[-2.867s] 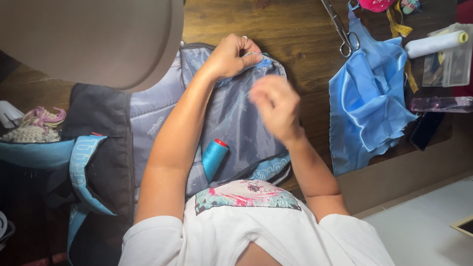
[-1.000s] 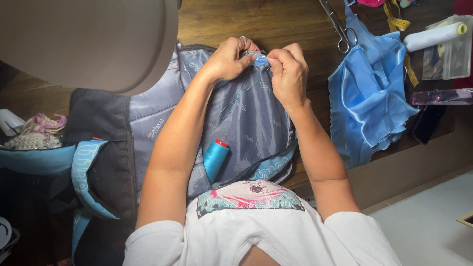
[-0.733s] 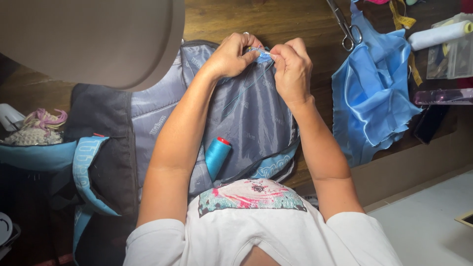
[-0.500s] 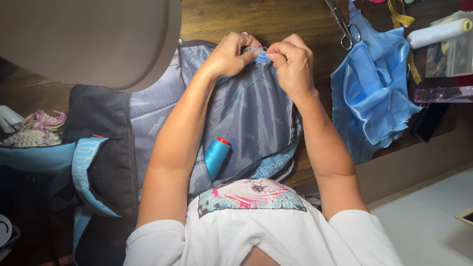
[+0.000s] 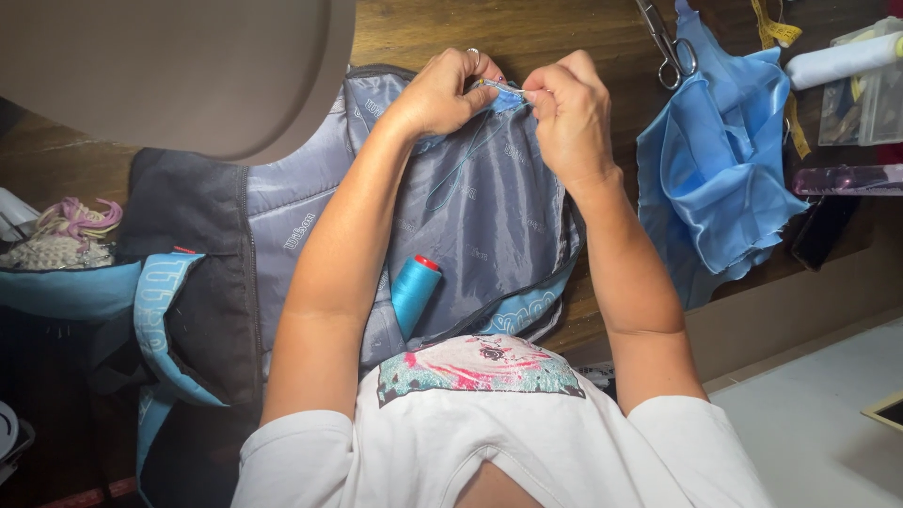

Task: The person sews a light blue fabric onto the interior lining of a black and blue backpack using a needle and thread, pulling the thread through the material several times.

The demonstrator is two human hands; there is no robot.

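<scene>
- A dark jacket point(image 5: 193, 282) with a grey lining point(image 5: 489, 226) is spread on the wooden table point(image 5: 564, 28).
- The lining's top edge is pinched by the left hand point(image 5: 442, 94), fingers pressed together.
- A blue thread spool point(image 5: 414, 293) is lying on the lining, near the body.
- A needle point(image 5: 503, 87) is pinched by the right hand point(image 5: 569, 113).
- Blue satin cloth point(image 5: 715, 179) and scissors point(image 5: 670, 47) are seen at the right.

I see one package: a clear plastic box point(image 5: 861, 99) at 2 o'clock on the tabletop point(image 5: 564, 28), squarish, see-through, contents unclear. No loose labels, signs or screens that I can make out.
</scene>
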